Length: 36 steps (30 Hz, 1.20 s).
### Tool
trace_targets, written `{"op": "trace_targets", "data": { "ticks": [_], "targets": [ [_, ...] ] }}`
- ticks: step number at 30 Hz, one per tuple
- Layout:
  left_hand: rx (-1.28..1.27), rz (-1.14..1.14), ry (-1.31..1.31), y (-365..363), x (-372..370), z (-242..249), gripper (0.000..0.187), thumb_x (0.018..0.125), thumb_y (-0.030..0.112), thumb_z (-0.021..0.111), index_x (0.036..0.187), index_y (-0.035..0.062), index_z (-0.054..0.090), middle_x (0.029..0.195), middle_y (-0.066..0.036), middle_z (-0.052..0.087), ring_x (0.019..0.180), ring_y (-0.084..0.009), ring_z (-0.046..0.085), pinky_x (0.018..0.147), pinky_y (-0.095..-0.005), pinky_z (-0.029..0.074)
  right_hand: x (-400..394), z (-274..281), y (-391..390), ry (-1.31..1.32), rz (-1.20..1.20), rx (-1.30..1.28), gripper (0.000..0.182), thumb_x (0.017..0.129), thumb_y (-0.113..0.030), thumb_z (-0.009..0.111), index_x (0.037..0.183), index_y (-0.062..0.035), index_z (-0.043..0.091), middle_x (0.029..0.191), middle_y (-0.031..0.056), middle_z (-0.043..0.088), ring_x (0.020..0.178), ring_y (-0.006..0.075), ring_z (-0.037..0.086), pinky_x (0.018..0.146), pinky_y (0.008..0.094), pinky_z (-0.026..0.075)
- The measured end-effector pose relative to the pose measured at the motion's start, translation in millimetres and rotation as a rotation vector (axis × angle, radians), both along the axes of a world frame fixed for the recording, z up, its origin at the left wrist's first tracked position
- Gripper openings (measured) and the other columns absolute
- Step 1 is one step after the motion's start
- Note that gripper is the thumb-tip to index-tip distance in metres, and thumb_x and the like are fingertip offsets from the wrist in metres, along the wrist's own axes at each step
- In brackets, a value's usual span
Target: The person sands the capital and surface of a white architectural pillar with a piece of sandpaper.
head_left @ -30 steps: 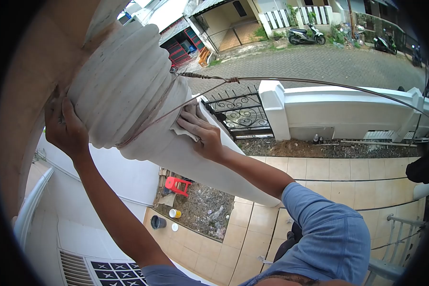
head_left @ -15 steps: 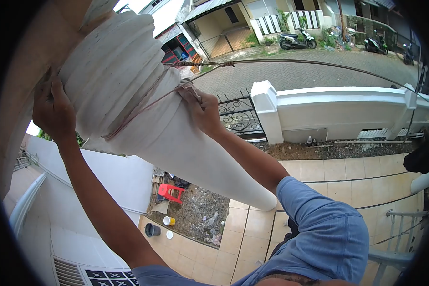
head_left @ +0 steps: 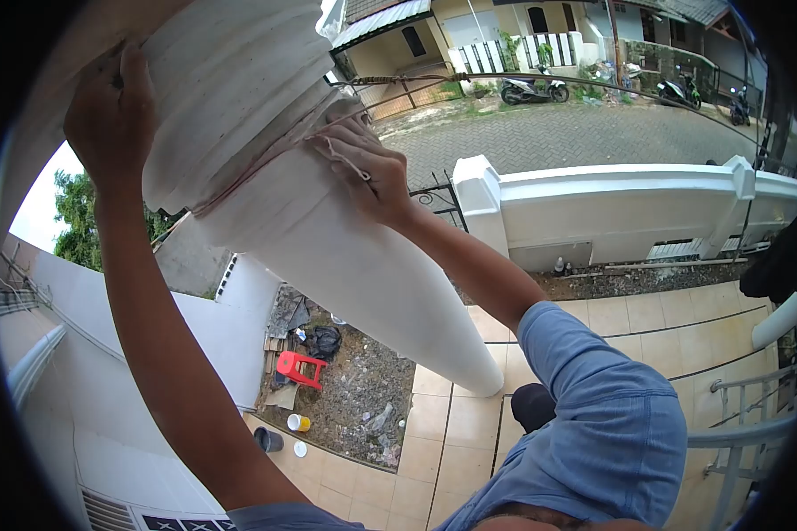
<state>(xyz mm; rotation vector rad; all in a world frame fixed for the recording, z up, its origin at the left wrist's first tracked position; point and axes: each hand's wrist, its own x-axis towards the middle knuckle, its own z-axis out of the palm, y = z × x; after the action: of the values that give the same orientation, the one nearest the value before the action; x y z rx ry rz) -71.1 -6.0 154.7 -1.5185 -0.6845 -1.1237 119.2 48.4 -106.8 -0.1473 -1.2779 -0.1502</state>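
A white round column slants through the view, topped by a ridged, flared capital. My right hand is closed on a thin folded sheet and lies against the column just under the capital. A thin cord wraps the column there and runs past my fingers. At the upper left, my left hand is closed beside the capital, thumb up, at the plastered beam. I cannot tell what its curled fingers hold.
Far below lie a tiled floor, a gravel bed, a red stool and a dark bucket. A cable crosses toward the street. A metal railing stands at right, a white boundary wall beyond.
The view has shifted, so the column and capital look larger and higher. My right hand has shifted on the column, showing more of the folded sheet. My left hand stays beside the capital.
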Motion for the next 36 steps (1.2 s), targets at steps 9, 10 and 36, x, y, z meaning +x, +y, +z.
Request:
{"op": "trace_targets", "data": {
  "ticks": [9,10,36],
  "targets": [
    [-0.111,0.129,-0.089,-9,17,-5,0.036,0.097,0.035,0.053,0.125,0.0164,0.067,0.119,-0.010,0.069,0.112,-0.0289,0.064,0.098,-0.0384,0.048,14,-2,-8,-0.053,0.085,-0.113,0.029,0.093,-0.002,0.056,0.120,-0.0014,0.068,0.122,0.0167,0.068,0.131,0.0301,0.054,0.108,0.0362,0.041],
    [-0.027,-0.036,-0.012,-12,26,-8,0.018,0.094,0.025,0.051,0.086,0.0087,0.056,0.084,-0.012,0.056,0.077,-0.0266,0.057,0.070,-0.0398,0.045,20,2,-7,0.010,0.190,-0.295,0.030,0.097,-0.006,0.054,0.123,-0.0007,0.066,0.123,0.0168,0.067,0.131,0.0284,0.054,0.108,0.0344,0.041],
    [0.000,-0.020,-0.090,-29,49,-11,0.042,0.080,0.024,0.054,0.050,-0.0064,0.056,0.045,-0.017,0.051,0.039,-0.0301,0.048,0.046,-0.0448,0.039,-10,6,-11,-0.018,-0.311,0.167,0.021,0.093,-0.009,0.060,0.106,0.0044,0.069,0.113,0.0135,0.071,0.111,0.0257,0.066,0.089,0.0288,0.049]
  ]
}}
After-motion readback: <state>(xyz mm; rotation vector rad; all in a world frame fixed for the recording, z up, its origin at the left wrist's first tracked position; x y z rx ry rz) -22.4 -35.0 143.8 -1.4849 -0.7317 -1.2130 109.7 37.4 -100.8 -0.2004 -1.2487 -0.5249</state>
